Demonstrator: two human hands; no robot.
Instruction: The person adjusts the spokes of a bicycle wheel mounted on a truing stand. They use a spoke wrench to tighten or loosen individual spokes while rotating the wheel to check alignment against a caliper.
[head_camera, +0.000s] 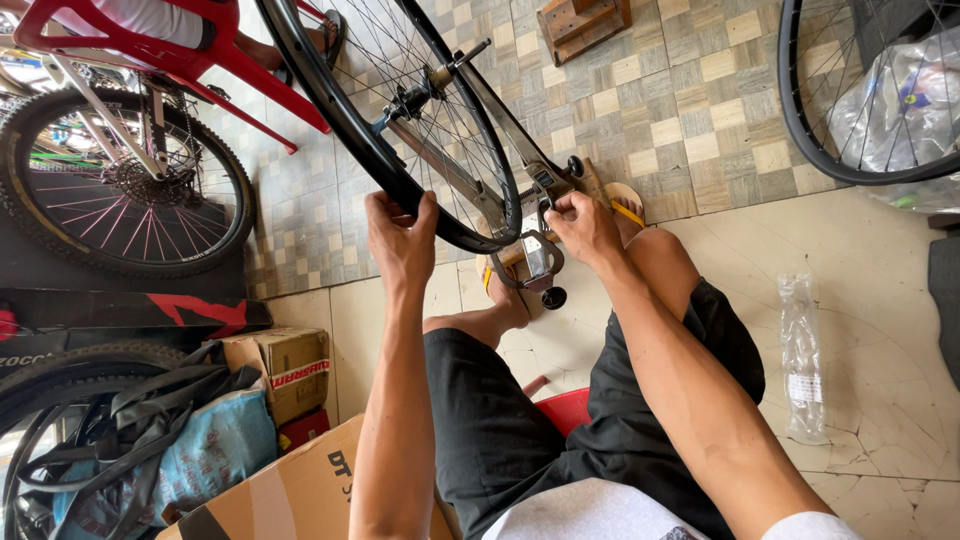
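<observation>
From the head camera, a person sat on a red stool (565, 408) over the tiled floor (880, 330). The left hand (400, 235) had its fingers (385, 212) closed around the black wheel rim (345, 110), likely to keep the wheel from turning. The wheel sat in a metal stand (500, 150) between the feet. The right hand (583, 225) pinched a small part on the stand near the rim, fingers closed on it. A cardboard box (290, 370) and a plastic bag (802, 350) lay nearby on the floor.
</observation>
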